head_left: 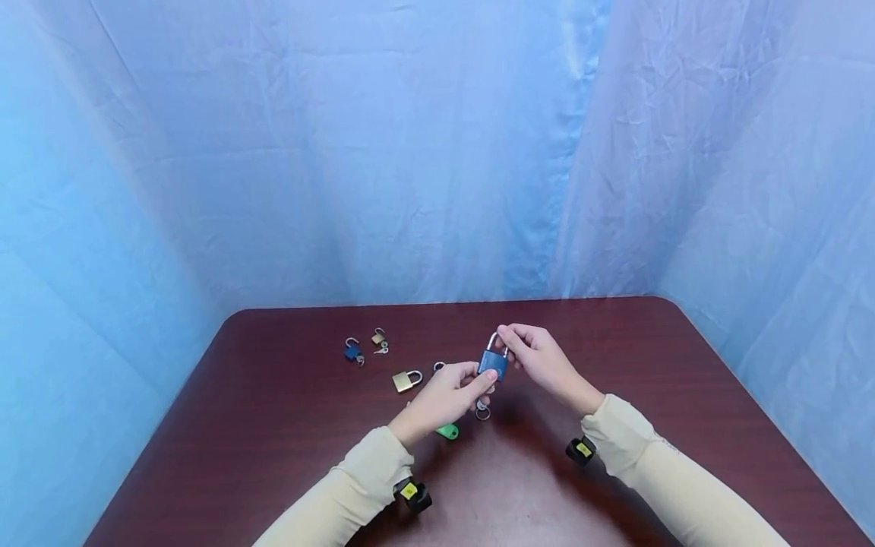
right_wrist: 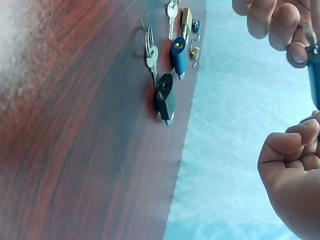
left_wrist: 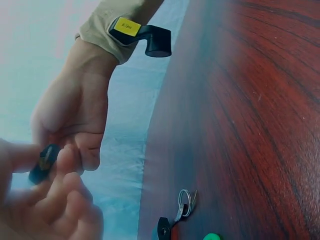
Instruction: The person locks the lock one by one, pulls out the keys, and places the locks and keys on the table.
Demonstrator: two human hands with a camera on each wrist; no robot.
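Above the middle of the dark red desk (head_left: 287, 425) both hands meet around a blue padlock (head_left: 493, 363), which is lifted off the surface and stands roughly upright. The left hand (head_left: 447, 395) comes in from below and left, and its grip is closed on the lock's blue body, thumb and fingertips pinching the lower part. The right hand (head_left: 540, 357) comes from the right, and its grip is closed on the top of the same lock, fingertips pinching the silver shackle (head_left: 494, 341) where it rises out of the body. In the left wrist view the lock shows only as a dark blurred shape between the fingers. Just below the hands a key ring (head_left: 482, 411) lies on the desk, and near the left wrist a green key head (head_left: 447, 431) sticks out from under the hand. Further left, apart from the hands, lies a brass padlock (head_left: 406, 380) on its side with its shackle pointing right. Towards the far left of the desk sit a small blue padlock (head_left: 352, 351) with its shackle swung open and, just beside it, a small brass padlock (head_left: 378, 337) with little keys next to it. Both sleeves are beige, and each wrist carries a black camera mount with a yellow label. Crumpled light blue sheeting (head_left: 410, 152) hangs behind and around the desk.
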